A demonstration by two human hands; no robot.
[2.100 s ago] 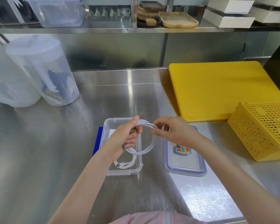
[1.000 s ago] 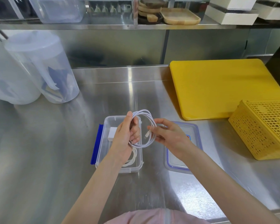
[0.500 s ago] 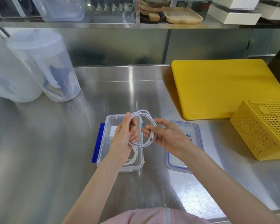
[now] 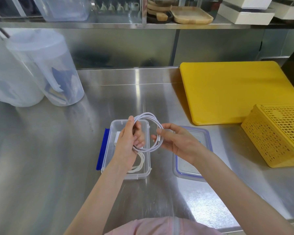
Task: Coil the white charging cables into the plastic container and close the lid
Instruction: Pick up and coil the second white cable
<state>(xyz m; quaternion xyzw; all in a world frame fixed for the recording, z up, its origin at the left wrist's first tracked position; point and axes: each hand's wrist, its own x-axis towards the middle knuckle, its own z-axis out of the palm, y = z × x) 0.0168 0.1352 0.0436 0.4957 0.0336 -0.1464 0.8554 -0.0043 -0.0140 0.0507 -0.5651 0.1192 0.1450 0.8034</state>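
Observation:
A white charging cable (image 4: 149, 116) is wound into a round coil and held just above the clear plastic container (image 4: 147, 173). My left hand (image 4: 127, 141) grips the coil's left side. My right hand (image 4: 174, 141) pinches its right side, where the plug end lies against the loops. Inside the container lie a second white cable (image 4: 140, 164) and a white charger block (image 4: 117, 137), both partly hidden by my left hand. The container's lid (image 4: 190, 174), clear with a blue seal, lies flat on the counter to the right, under my right wrist.
A blue flat piece (image 4: 101, 150) lies against the container's left wall. A yellow cutting board (image 4: 231, 90) and a yellow perforated basket (image 4: 278, 133) fill the right side. Two clear tubs (image 4: 46, 68) stand at the back left. A shelf runs overhead.
The loose end has been wound in and the coil has become rounder and tighter. My right hand shifted its pinch along the coil's right side. The container stays in place.

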